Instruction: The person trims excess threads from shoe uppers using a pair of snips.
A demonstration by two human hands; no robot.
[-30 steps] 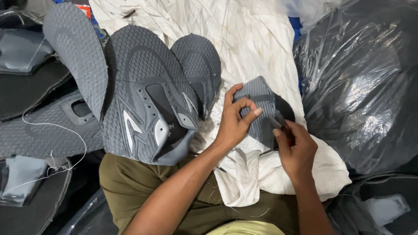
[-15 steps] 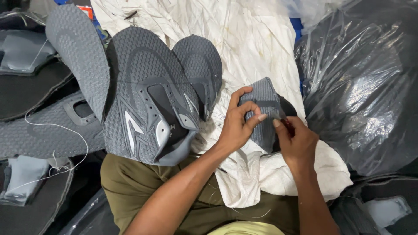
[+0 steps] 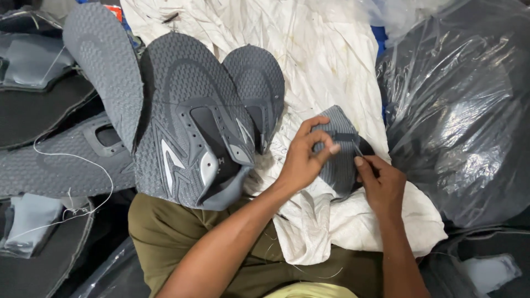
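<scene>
Here, in the head view, a small ribbed grey shoe-upper piece (image 3: 337, 152) is seen right of the frame's centre, held up over a crumpled white cloth (image 3: 331, 60) that is spread across the person's lap. The left hand (image 3: 303, 160) is closed on the piece's left edge, with the thumb and forefinger pinched over its top and the remaining fingers curled behind it. The right hand (image 3: 383, 185) is clenched just beside the piece's right edge; a thin dark tool (image 3: 358, 149) is pinched between its thumb and forefinger, and the tip is laid against a dark strip on the piece. What kind of tool it is cannot be told.

To the left of centre a stack of flat grey shoe uppers (image 3: 190, 143) is laid, with silver side marks and a dark eyelet panel showing on the topmost one. A further grey knit upper (image 3: 102, 66) is tilted against the stack at the upper left, and another rounded one (image 3: 259, 88) is tucked behind its right edge. Olive trousers (image 3: 165, 232) are seen at the lower middle. Clear plastic bags (image 3: 458, 110) over dark material fill the right side. Loose white thread (image 3: 72, 160) is trailed over dark grey cut pieces (image 3: 33, 171) at the left edge.
</scene>
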